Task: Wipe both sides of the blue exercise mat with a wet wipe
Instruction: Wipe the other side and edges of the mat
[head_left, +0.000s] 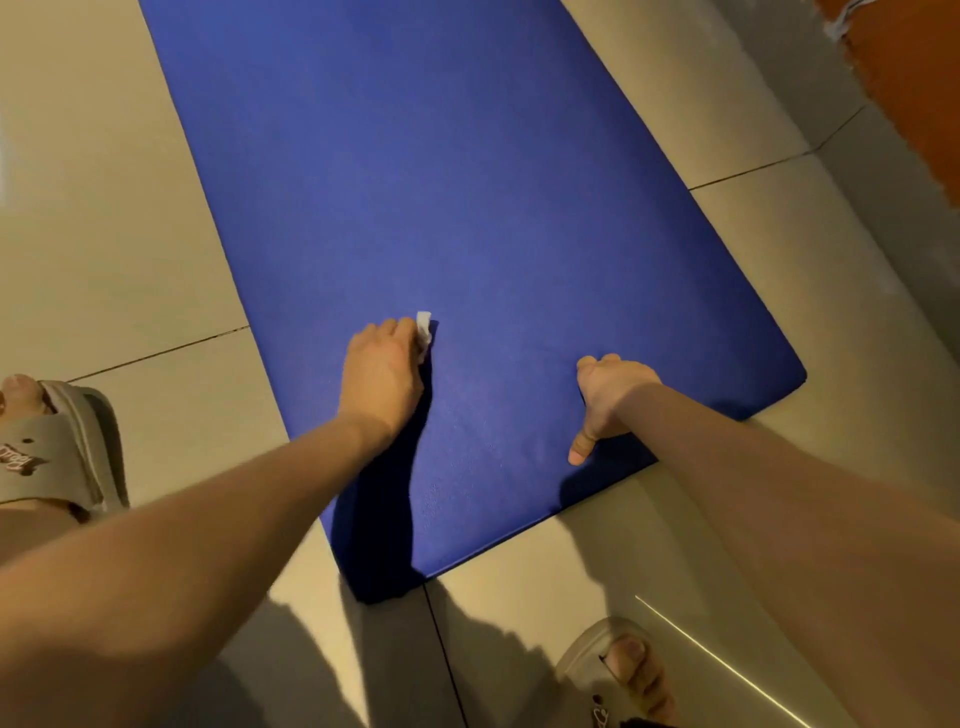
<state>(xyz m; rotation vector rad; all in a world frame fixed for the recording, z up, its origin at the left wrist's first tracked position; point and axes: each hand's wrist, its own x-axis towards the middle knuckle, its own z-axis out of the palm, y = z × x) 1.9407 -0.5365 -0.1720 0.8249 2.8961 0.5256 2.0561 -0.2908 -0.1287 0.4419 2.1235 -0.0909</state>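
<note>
Tiled floor (104, 234) carries the blue mat (467, 182), long axis running from lower centre to frame top. Our left hand (382, 374) pinches the wet wipe (424, 332) mid-frame, most of the mat lying above it. Our right hand (608, 397) braces lower right; we cannot tell how open.

Likely a home room: large pale floor tiles (130, 234), soft grey slippers (62, 441) on bare feet, exercise mat (441, 182) spread at centre.
</note>
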